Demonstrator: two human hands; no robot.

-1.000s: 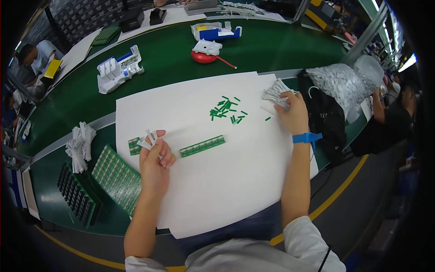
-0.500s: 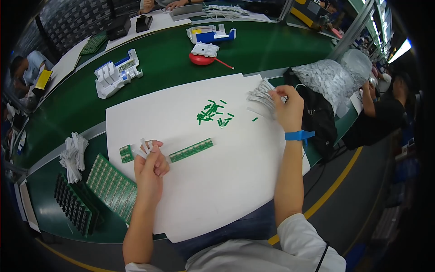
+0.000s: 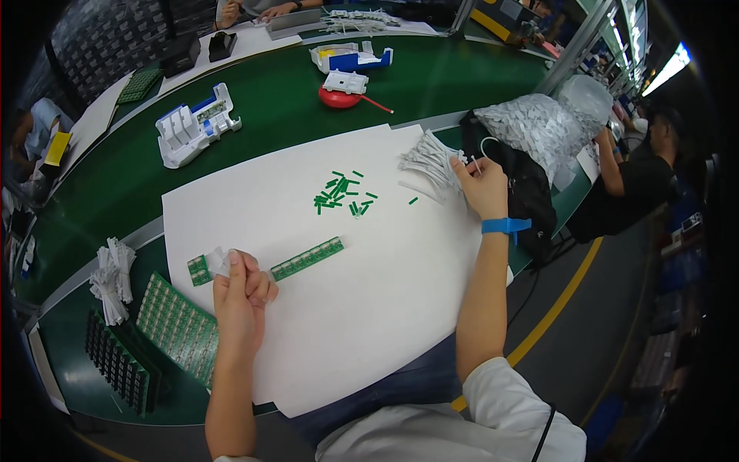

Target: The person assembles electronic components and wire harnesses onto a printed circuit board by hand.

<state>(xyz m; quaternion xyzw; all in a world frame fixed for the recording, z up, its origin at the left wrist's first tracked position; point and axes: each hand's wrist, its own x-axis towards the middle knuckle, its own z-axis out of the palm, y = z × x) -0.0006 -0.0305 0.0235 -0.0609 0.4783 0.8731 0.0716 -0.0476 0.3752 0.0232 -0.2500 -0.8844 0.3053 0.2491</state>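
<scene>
My left hand (image 3: 243, 289) is closed, with small white strips (image 3: 219, 262) pinched between its fingers; they are too blurred to name exactly. It hovers over the white sheet (image 3: 369, 308), between a short green circuit board piece (image 3: 198, 270) and a long narrow circuit board strip (image 3: 308, 258). At the sheet's far right, my right hand (image 3: 485, 189), with a blue band on the wrist, pinches a thin white strip (image 3: 476, 164). Beside its fingertips spreads a bundle of white strips (image 3: 433, 163). Small green slivers (image 3: 339, 191) lie scattered mid-sheet.
Left of the sheet are a large circuit board panel (image 3: 181, 327), a black-studded board stack (image 3: 115, 362) and a white bundle (image 3: 113, 277). White-and-blue housings (image 3: 196, 127) and a red round object (image 3: 339, 96) stand behind. A black bag (image 3: 527, 185) and plastic bag (image 3: 519, 127) sit right.
My left hand has turned a little, and the white strips in it now sit closer together. A thin strip now shows at my right fingertips. The whole view has shifted slightly.
</scene>
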